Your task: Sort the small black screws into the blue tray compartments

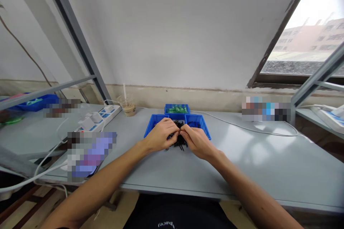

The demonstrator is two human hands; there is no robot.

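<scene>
Midway along the grey bench point(249, 171), thin black pieces point(181, 144) lie heaped between and before blue bins point(153, 121). Over them, the left hand point(162, 134) and right hand point(199, 141) meet, each grip narrow; whether either holds a piece, I cannot tell. Along the back edge stand a cup point(129, 110), then a green-filled tray point(167, 108); a window point(309, 46) is right.

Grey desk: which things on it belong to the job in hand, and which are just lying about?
Probably the job:
black pieces between left hand and right hand
blue bins
green pieces, perhaps

Apparently just lying about:
plastic cup
power strip
</scene>
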